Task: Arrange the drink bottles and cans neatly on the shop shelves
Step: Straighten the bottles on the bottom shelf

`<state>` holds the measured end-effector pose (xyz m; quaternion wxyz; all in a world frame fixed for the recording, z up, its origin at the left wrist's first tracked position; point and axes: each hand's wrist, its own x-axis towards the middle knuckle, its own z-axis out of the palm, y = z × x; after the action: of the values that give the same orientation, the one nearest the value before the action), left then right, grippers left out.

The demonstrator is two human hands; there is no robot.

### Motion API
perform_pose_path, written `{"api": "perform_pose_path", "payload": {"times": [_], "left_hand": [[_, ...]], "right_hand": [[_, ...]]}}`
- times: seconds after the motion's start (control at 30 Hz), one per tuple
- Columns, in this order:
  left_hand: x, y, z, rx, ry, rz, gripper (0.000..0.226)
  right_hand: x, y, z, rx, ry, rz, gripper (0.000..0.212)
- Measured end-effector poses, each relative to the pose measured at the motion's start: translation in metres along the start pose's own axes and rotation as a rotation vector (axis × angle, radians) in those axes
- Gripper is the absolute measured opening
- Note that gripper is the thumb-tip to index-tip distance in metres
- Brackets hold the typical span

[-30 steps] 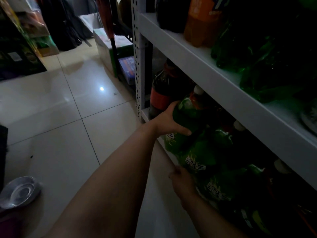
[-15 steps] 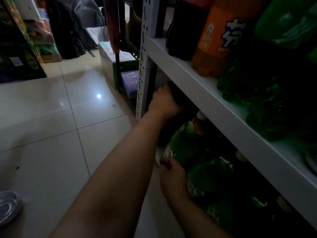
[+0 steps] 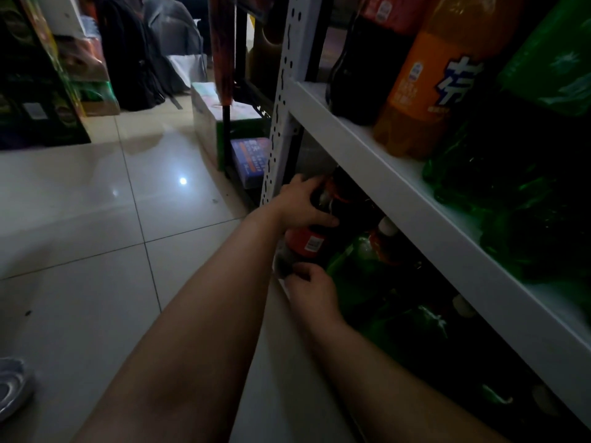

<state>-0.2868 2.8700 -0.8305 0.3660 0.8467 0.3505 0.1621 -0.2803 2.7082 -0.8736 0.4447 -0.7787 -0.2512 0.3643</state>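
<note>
Two hands hold one dark cola bottle (image 3: pixel 315 231) at the left end of the lower shelf, under the white shelf board (image 3: pixel 399 190). Its long axis leans, neck up and back into shadow, base low and toward the aisle. The left hand (image 3: pixel 300 204) has its fingers wrapped around the upper body above the red label; the right hand (image 3: pixel 311 290) curls its fingers closed at the base. Green bottles (image 3: pixel 361 276) beside it are dim, their outlines hard to separate. Above, an orange bottle (image 3: pixel 425 84) stands upright, its top cut off.
</note>
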Motion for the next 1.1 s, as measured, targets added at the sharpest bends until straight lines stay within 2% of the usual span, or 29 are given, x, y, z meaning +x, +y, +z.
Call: {"api": "perform_pose_path", "payload": {"times": [0.1, 0.17, 0.27, 0.33, 0.4, 0.47, 0.5, 0.57, 0.63, 0.7, 0.77, 0.87, 0.93, 1.0, 1.1], "left_hand": [[-0.003, 0.004, -0.011, -0.027, -0.021, 0.093, 0.086], [-0.005, 0.001, -0.016, -0.127, -0.099, 0.08, 0.078], [-0.012, -0.004, -0.009, -0.273, -0.17, 0.043, 0.09], [-0.017, -0.002, 0.003, -0.212, -0.11, -0.032, 0.105], [-0.024, 0.006, 0.02, -0.049, 0.086, -0.159, 0.114], [-0.028, 0.015, 0.034, 0.093, 0.29, -0.225, 0.112], [-0.028, 0.018, 0.038, 0.115, 0.337, -0.232, 0.108], [-0.022, 0.018, 0.038, 0.113, 0.344, -0.191, 0.1], [-0.014, 0.009, 0.027, 0.088, 0.281, -0.096, 0.096], [-0.011, -0.004, 0.012, -0.025, 0.186, -0.013, 0.096], [-0.014, -0.021, 0.007, -0.338, 0.084, 0.003, 0.093], [-0.019, -0.039, 0.019, -0.762, -0.005, -0.059, 0.096], [-0.021, -0.043, 0.029, -0.931, -0.006, -0.133, 0.093], [-0.025, -0.048, 0.038, -0.916, 0.079, -0.214, 0.076], [-0.038, -0.062, 0.049, -0.537, 0.393, -0.298, 0.043]], "right_hand": [[-0.002, 0.007, 0.001, -0.049, -0.024, 0.042, 0.033], [-0.003, 0.011, -0.001, -0.043, -0.031, 0.063, 0.034], [0.001, 0.009, -0.004, -0.029, -0.052, 0.097, 0.042], [0.005, 0.008, -0.004, -0.065, -0.062, 0.086, 0.045], [0.006, 0.011, 0.0, -0.112, -0.063, 0.061, 0.039], [0.006, 0.018, 0.005, -0.142, -0.067, 0.03, 0.026], [0.005, 0.022, 0.006, -0.168, -0.073, 0.022, 0.022], [0.004, 0.029, 0.01, -0.19, -0.058, 0.019, 0.025], [0.002, 0.032, 0.011, -0.111, -0.043, 0.058, 0.027], [0.002, 0.031, 0.011, -0.066, -0.032, 0.101, 0.03], [0.007, 0.026, 0.007, -0.066, -0.004, 0.093, 0.039], [0.016, 0.007, 0.002, 0.111, 0.074, 0.063, 0.058], [0.02, -0.008, 0.006, 0.206, 0.097, 0.045, 0.079], [0.024, -0.024, 0.012, 0.246, 0.15, -0.004, 0.092], [0.036, -0.052, 0.012, 0.353, 0.27, -0.125, 0.093]]}}
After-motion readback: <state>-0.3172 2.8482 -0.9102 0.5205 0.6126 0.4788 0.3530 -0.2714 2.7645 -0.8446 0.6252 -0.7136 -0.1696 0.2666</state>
